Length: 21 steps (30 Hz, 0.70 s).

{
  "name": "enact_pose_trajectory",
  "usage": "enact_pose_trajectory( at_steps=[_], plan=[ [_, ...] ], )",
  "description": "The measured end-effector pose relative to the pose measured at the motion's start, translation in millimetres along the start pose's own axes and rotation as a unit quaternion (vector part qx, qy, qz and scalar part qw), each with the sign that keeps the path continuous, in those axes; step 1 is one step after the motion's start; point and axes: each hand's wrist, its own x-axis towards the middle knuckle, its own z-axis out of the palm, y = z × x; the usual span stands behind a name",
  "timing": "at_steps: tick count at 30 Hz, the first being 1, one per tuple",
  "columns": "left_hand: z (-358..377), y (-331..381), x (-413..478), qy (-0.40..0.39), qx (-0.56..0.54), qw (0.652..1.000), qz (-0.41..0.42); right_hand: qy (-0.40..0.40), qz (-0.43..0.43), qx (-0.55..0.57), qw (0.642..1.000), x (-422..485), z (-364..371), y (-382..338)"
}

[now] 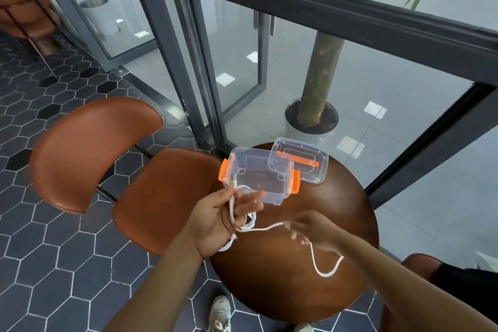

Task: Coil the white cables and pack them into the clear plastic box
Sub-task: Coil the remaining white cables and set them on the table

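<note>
left hand (pixel 223 213) has white cable (pixel 244 224) looped round its fingers, thumb pinching the coil over the table (pixel 296 291) edge. right hand (pixel 312 232) pinches the slack, tail dangling. cable's light and floppy, so grip across the loops. clear box (pixel 260 175) open behind.

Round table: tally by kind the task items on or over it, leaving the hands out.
Clear box: 1
Loose lid: 1
White cable: 1, as far as shows
Total: 3
</note>
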Motion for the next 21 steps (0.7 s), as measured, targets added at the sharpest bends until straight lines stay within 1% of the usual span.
enact_pose_trajectory(
  at_steps=[2, 3, 5, 7, 9, 10, 13, 15, 18, 21],
  plan=[
    [5, -5, 0, -0.006, 0.082, 0.996, -0.029, 0.066, 0.017, 0.102, 0.992, 3, -11, -18],
    [7, -9, 1, -0.010, 0.128, 0.991, -0.042, 0.084, 0.015, 0.139, 0.987, 4, -17, -30],
    [11, -16, 3, -0.015, 0.217, 0.974, -0.066, 0.097, 0.001, 0.177, 0.979, 1, -27, -55],
    [14, -22, 5, -0.002, 0.269, 0.961, -0.071, 0.107, -0.013, 0.197, 0.975, -3, -30, -76],
    [13, -28, 8, 0.035, 0.261, 0.963, -0.055, 0.117, -0.026, 0.200, 0.972, -10, -29, -91],
    [11, -31, 10, 0.053, 0.244, 0.967, -0.042, 0.122, -0.033, 0.185, 0.975, -14, -27, -97],
    [6, -39, 14, 0.086, 0.216, 0.973, -0.009, 0.132, -0.058, 0.106, 0.984, -28, -15, -108],
    [2, -45, 17, 0.104, 0.204, 0.973, 0.003, 0.120, -0.082, 0.050, 0.988, -35, -5, -113],
    [0, -48, 19, 0.122, 0.155, 0.980, 0.011, 0.114, -0.110, -0.013, 0.987, -41, 13, -114],
    [2, -47, 19, 0.117, 0.076, 0.990, 0.006, 0.150, -0.107, -0.057, 0.981, -41, 23, -109]
  ],
)
